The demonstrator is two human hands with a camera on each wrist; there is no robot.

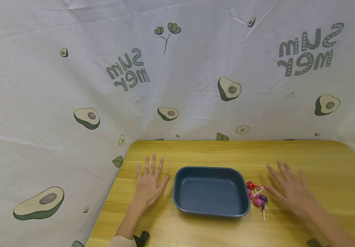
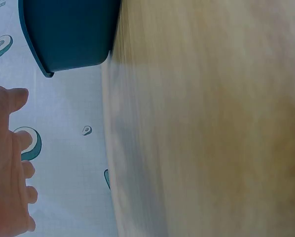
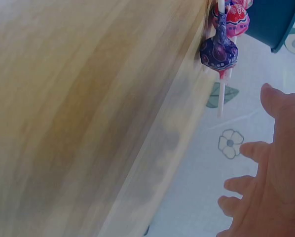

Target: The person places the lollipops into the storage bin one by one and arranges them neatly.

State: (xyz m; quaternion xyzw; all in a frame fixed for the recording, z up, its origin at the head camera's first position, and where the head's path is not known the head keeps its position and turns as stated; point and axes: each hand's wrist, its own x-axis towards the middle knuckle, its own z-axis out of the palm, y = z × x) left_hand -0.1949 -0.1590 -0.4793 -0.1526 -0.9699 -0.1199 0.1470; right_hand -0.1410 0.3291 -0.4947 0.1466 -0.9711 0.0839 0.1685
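A dark blue rectangular tray (image 1: 211, 215) stands on the wooden table with nothing inside it. Left of it, my left hand (image 1: 149, 188) is spread with straight fingers and holds nothing. Against the tray's right side lies a small group of wrapped lollipops: a red one (image 1: 250, 185), a pink one (image 1: 258, 201) and a purple one (image 1: 263, 198) among them. My right hand (image 1: 295, 192) is just right of the lollipops, fingers extended and apart, holding nothing. In the right wrist view the purple lollipop (image 3: 219, 53) shows its white stick, close to the thumb side of the right hand (image 3: 280, 163).
The wooden table (image 1: 208, 151) has a yellowish grain. Behind it and to its left hangs a white cloth (image 1: 190, 61) printed with avocados, flowers and mirrored lettering. A black strap piece (image 1: 142, 238) sits at the left wrist.
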